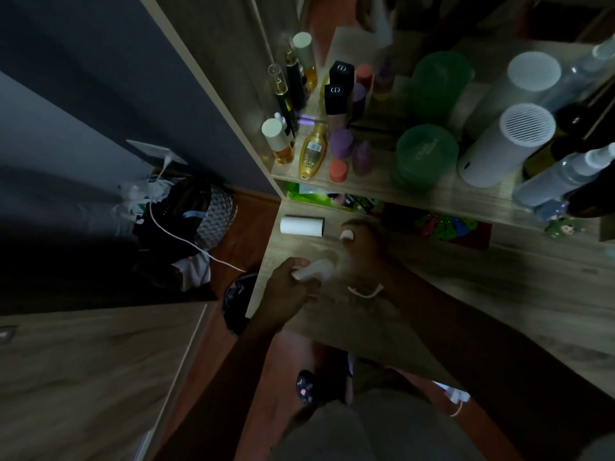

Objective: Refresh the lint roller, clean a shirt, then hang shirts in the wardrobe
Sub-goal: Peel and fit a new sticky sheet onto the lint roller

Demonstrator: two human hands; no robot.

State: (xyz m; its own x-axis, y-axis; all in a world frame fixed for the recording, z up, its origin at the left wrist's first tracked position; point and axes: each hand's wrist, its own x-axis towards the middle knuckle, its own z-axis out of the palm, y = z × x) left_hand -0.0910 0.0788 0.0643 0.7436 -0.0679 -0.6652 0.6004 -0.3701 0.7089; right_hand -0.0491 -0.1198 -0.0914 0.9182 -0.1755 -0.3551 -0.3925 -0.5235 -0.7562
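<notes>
White cylindrical paper lint roller (302,225) on grained wooden desk (432,294), left hand (289,283) grasping its white plastic handle (316,269) nearby, right hand (364,247) blurred beside roller, grip unclear

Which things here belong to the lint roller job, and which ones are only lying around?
Belongs to the job:
- lint roller on the desk
- white handle piece in the left hand
- right hand by the roller

Just lying about:
- bottles on the shelf
- green tub
- white cylinder
- laundry basket
</notes>
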